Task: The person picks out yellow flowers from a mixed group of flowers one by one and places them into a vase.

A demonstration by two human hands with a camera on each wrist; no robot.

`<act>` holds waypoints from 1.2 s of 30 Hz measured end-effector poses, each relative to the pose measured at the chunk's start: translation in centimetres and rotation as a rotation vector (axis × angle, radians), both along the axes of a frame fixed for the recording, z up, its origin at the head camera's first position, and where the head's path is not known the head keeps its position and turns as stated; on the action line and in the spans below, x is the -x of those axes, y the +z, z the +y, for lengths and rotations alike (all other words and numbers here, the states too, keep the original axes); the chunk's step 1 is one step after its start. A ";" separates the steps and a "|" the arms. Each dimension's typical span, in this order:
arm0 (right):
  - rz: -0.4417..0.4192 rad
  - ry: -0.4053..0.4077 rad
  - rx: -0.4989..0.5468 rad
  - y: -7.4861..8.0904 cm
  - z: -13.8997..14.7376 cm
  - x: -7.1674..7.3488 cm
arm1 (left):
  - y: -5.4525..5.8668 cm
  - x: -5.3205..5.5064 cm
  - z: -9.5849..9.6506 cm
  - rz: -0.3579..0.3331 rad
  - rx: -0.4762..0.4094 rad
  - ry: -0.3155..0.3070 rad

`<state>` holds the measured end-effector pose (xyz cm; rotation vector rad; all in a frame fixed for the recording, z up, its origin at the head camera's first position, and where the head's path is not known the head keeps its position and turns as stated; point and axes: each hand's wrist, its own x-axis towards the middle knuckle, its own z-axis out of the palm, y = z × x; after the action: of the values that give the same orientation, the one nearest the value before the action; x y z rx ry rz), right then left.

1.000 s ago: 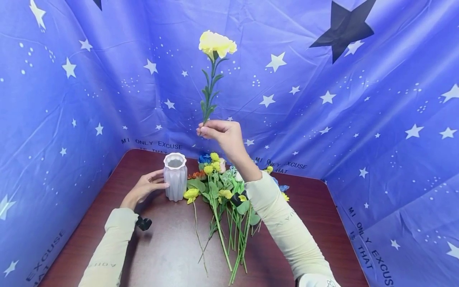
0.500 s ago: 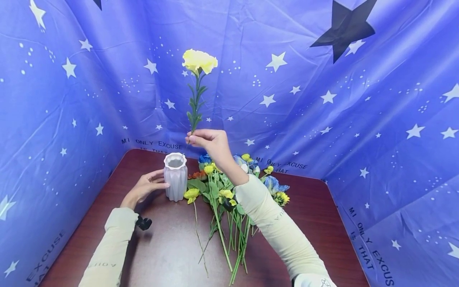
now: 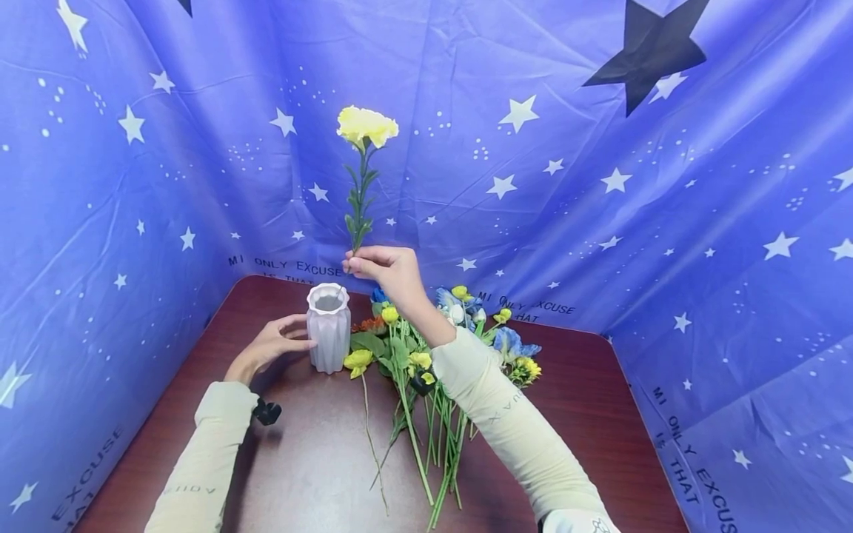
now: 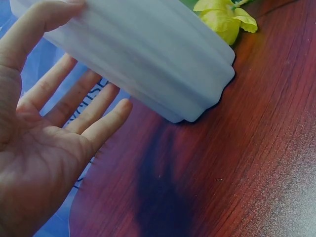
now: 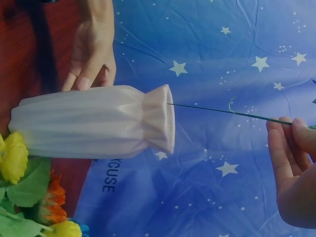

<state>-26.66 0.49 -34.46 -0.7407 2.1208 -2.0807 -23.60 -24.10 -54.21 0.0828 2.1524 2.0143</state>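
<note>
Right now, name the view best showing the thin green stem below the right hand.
Right wrist view: the thin green stem runs unobstructed from the right hand to the mouth of the pale fluted vase. The head view shows that part only faintly; the left wrist view lacks it.

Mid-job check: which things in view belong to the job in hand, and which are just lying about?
In use now:
vase, touched by the left hand
long-stemmed yellow flower, stem pinched by the right hand, its end at the vase's mouth

Lying about:
loose yellow flower beside the vase
pile of flowers on the table; perhaps for later, held by neither hand
</note>
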 end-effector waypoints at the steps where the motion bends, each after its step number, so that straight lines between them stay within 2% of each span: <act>1: -0.005 0.001 0.003 -0.1 -0.1 0.0 | 0.0 0.0 0.0 -0.002 -0.007 -0.003; 11: -0.013 0.016 -0.004 -1.4 -0.8 0.4 | -0.3 0.1 -0.1 -0.045 0.001 -0.043; 17: -0.040 0.016 -0.013 -2.4 -1.3 0.4 | -0.5 0.0 0.1 -0.076 0.011 -0.043; 24: -0.017 0.040 -0.045 -3.4 -1.9 0.2 | -0.6 -0.1 0.1 -0.060 0.006 -0.048; 31: 0.047 0.016 -0.151 -4.4 -2.6 -0.1 | -0.8 -0.1 0.1 -0.039 -0.011 -0.060; 36: 0.043 0.008 -0.168 -4.7 -3.1 -0.1 | -0.9 0.0 0.2 -0.045 -0.018 -0.047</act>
<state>-26.54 -2.57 -39.16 -0.7774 2.2754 -1.8698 -23.60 -23.94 -55.07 0.0893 2.0855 1.9906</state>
